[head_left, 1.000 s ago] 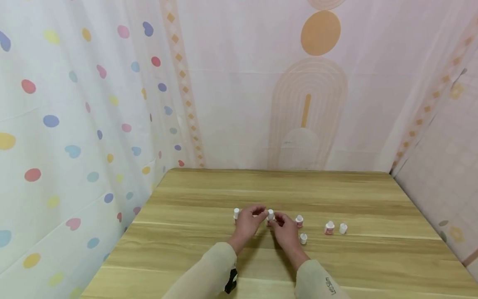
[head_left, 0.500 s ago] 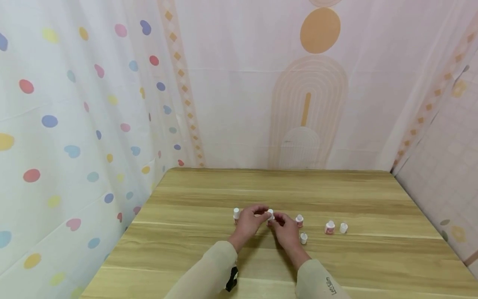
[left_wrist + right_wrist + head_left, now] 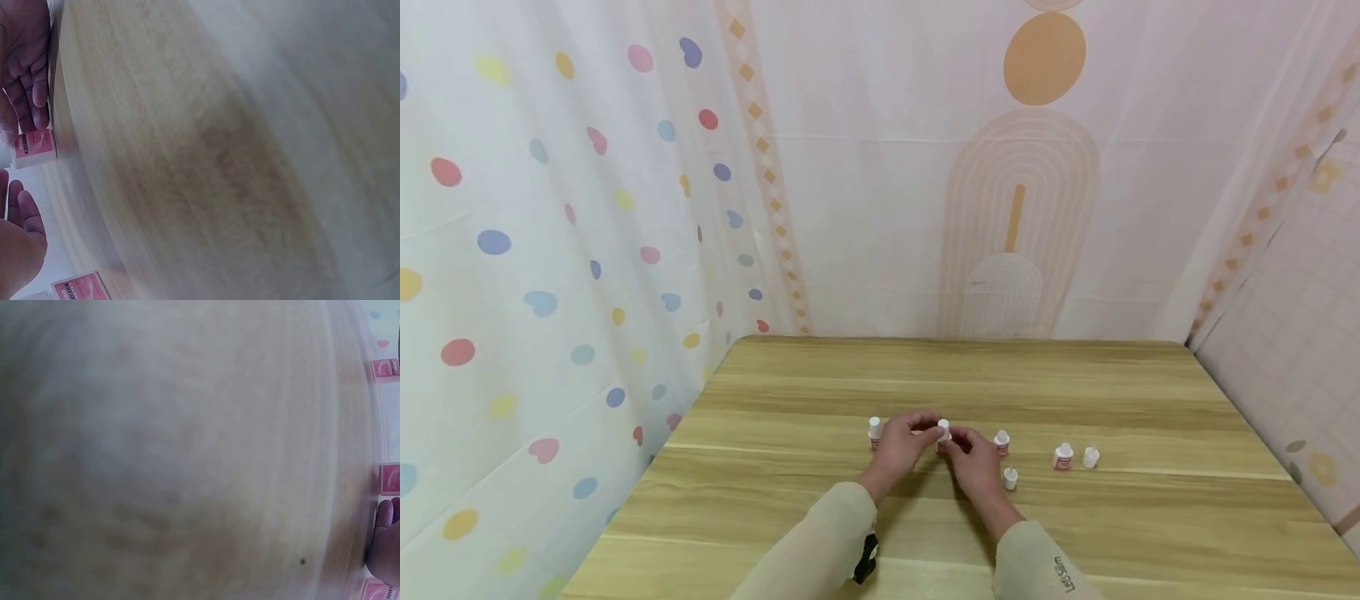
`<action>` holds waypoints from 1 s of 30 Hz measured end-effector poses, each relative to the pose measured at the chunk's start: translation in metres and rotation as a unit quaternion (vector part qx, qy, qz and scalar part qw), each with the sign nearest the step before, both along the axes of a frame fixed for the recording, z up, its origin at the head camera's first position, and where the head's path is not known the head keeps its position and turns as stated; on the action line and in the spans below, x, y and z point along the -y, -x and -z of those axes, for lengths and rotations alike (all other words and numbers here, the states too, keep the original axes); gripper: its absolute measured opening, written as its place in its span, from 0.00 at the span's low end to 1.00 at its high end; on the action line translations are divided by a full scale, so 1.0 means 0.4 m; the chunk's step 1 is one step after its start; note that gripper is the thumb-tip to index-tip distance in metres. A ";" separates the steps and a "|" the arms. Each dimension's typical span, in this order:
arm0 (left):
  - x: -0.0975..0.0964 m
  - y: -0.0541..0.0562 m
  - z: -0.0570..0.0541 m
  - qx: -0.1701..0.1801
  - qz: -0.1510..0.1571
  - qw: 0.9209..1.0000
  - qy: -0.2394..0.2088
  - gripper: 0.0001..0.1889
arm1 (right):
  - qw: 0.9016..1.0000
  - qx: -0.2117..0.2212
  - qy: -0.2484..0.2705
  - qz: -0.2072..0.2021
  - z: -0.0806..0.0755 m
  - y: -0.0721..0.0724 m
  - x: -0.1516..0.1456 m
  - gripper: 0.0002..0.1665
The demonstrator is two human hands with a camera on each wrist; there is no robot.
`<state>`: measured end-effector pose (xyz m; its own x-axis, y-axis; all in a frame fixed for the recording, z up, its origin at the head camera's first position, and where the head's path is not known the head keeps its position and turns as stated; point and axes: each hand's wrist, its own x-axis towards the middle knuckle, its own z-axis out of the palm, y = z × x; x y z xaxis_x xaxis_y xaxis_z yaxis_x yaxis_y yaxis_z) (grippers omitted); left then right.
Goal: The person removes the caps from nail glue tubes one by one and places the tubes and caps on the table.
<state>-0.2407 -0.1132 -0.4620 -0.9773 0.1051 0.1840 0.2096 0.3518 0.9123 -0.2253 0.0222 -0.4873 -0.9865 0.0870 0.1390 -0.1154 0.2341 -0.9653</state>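
Observation:
In the head view a small white bottle with a pink label [image 3: 943,447] stands upright on the table between my hands. My left hand [image 3: 901,450] pinches its white cap [image 3: 943,426] between thumb and fingers. From the other side, my right hand [image 3: 976,471] grips the bottle's lower part. The left wrist view shows that pink label [image 3: 36,144] at the left edge, with right-hand fingers [image 3: 39,84] against it. Whether the cap sits fully down on the neck cannot be made out.
A capped bottle [image 3: 875,433] stands left of my left hand, partly hidden. Two uncapped bottles, one nearer [image 3: 1002,443] and one farther right [image 3: 1062,457], stand to the right. Their loose white caps, one in front [image 3: 1010,478] and one at right [image 3: 1091,457], rest on the wooden table [image 3: 820,375].
Both hands stay at the same bottle. The left thumb has shifted slightly on the cap; the view has tilted a little. The other bottles and loose caps stay in place.

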 end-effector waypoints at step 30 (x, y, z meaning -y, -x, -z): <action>0.005 -0.005 -0.002 0.034 0.004 0.999 0.004 0.09 | 1.000 -0.005 -0.015 -0.008 0.008 0.007 -0.009 0.06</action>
